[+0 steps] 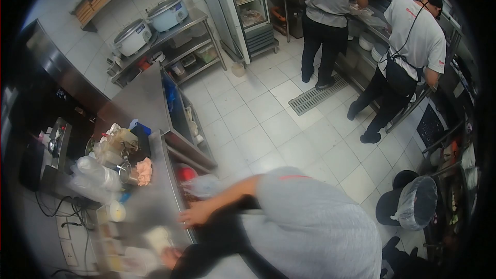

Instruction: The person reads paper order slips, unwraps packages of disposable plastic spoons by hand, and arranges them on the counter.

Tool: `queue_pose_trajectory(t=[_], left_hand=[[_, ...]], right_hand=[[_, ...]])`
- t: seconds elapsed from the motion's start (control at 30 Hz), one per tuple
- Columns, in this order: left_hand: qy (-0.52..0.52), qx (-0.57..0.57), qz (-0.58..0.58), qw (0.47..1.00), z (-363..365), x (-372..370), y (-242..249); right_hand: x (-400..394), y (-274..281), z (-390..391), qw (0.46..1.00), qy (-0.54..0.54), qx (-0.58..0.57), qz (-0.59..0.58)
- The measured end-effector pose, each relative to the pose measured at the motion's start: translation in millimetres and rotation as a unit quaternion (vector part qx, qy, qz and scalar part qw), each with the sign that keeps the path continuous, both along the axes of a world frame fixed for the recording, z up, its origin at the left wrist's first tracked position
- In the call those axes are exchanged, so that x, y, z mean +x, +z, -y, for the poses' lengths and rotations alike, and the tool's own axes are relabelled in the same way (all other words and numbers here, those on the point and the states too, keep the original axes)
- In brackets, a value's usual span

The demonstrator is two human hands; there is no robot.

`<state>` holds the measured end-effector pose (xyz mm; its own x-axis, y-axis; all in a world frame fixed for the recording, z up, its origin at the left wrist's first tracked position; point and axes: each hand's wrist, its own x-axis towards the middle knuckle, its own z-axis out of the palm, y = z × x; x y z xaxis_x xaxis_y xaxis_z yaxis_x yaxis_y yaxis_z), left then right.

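At the metal counter's (175,186) near edge, my right hand (193,214) rests with its fingers stretched out and nothing visible in it. Lower in the frame, my left hand (171,256) is blurred and partly covered by dark cloth. Close to that hand lies a blurred pale item (158,237), whose kind I cannot make out. Farther back on the worktop are a white tub (117,211) with yellowish contents and several blurred food containers (107,229). A whitish shape (138,258), perhaps plastic, is at the left hand's far side.
Clear plastic packs (95,175) and a pinkish cloth (144,171) crowd the counter. Two co-workers, one person (330,0) and another person (416,36), stand at the far bench. A lined bin (417,204) is at the right. Rice cookers (168,13) stand on a rack.
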<state>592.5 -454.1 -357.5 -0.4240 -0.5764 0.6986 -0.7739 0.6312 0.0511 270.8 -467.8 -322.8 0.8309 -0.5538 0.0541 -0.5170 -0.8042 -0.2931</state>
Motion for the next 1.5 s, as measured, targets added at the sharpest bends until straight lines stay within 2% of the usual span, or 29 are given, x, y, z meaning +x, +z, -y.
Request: queue_pose_trajectory(t=[0.13, 0.2, 0.27, 0.3, 0.37, 0.5, 0.67, 0.77, 0.87, 0.97, 1.1, 1.23, 1.3, 1.37, 1.43, 1.5], left_hand=[[0.049, 0.081, -0.047, 0.994, -7, -3, 1], [0.202, 0.266, 0.110, 0.936, -21, -46, 69], [0.210, 0.265, 0.132, 0.932, -25, -56, 81], [0.143, 0.175, 0.077, 0.971, -23, -46, 61], [0.087, 0.082, 0.043, 0.992, -19, -28, 34], [0.098, 0.074, 0.068, 0.990, -9, -10, 16], [0.141, 0.169, 0.072, 0.973, -16, -13, 34], [0.079, 0.118, 0.055, 0.988, -1, 4, 16], [0.074, 0.046, 0.041, 0.995, 1, 9, 16], [0.169, 0.015, 0.006, 0.985, 1, 2, 12], [0.345, -0.022, -0.032, 0.938, -7, -4, 10], [0.369, 0.069, 0.005, 0.927, -9, 0, 12], [0.314, 0.148, -0.158, 0.924, 12, 37, -17], [0.273, 0.154, -0.276, 0.909, 21, 52, -39], [0.258, 0.107, -0.319, 0.906, 27, 65, -63], [0.258, 0.097, -0.303, 0.912, 44, 93, -92]], right_hand=[[2, -5, 1, 1.000, -0.004, -0.019, -0.008], [1, -4, 1, 1.000, -0.002, -0.023, -0.010], [2, -4, 0, 1.000, -0.005, -0.023, -0.012], [3, -4, 0, 1.000, -0.008, -0.022, -0.013], [3, -4, -1, 1.000, -0.012, -0.024, -0.013], [2, -2, -3, 1.000, -0.012, -0.021, -0.003], [7, -11, 1, 0.999, -0.008, -0.044, 0.006], [8, -11, 1, 0.999, -0.012, -0.045, 0.006], [8, -9, -1, 0.999, -0.016, -0.049, -0.004], [9, -9, -1, 0.998, -0.015, -0.052, -0.006], [10, -13, 1, 0.999, -0.015, -0.052, 0.003], [17, -33, 15, 0.999, -0.016, 0.017, 0.035], [15, -25, 11, 0.999, -0.015, 0.018, 0.031], [13, -17, 5, 0.999, -0.016, 0.026, 0.031], [11, -12, 2, 0.998, -0.021, 0.039, 0.032], [13, -13, 3, 0.999, -0.022, 0.026, 0.025]])
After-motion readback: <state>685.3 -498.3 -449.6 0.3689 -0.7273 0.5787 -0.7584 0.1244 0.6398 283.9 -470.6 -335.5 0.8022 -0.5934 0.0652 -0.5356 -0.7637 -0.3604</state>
